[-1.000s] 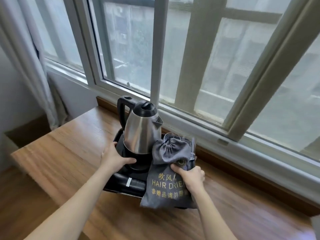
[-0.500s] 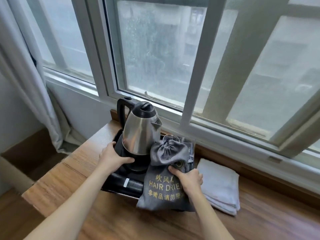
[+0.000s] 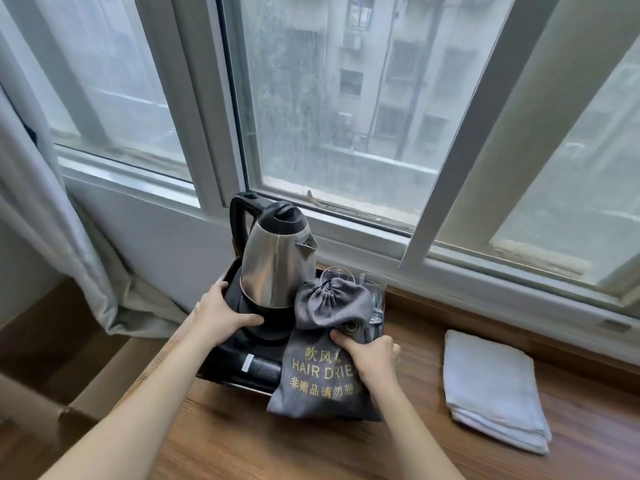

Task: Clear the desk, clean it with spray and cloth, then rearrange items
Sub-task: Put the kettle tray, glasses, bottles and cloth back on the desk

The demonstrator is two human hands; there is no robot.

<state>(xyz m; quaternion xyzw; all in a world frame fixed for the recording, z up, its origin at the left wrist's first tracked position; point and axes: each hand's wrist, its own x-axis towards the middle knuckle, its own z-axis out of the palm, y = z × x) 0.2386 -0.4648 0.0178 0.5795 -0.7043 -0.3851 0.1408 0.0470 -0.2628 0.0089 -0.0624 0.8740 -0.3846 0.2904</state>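
Window (image 3: 346, 109): large sliding panes with white frames, running the full width behind the work area. Curtain (image 3: 45, 216): pale, hanging at the left and bunched at its foot.

Wooden desk (image 3: 311, 448): set against the wall below the sill.

Black tray (image 3: 239, 377): sits at the desk's left end, near the wall, and carries all items listed next.

Folded white cloth (image 3: 495, 388): lies flat on the desk, to the right of the tray and apart from it.

Grey drawstring bag (image 3: 322, 379): printed "HAIR DRIER" in gold, lying on the tray's right part, its lower end overhanging the front edge.

Steel electric kettle (image 3: 277, 261): upright on its black base at the tray's rear left.

Clear glasses (image 3: 375, 296): standing behind the bag.

Left hand (image 3: 221, 315): grips the tray's left edge, thumb laid inside by the kettle base.

Right hand (image 3: 372, 355): grips the tray's right side, thumb pressing on the bag.
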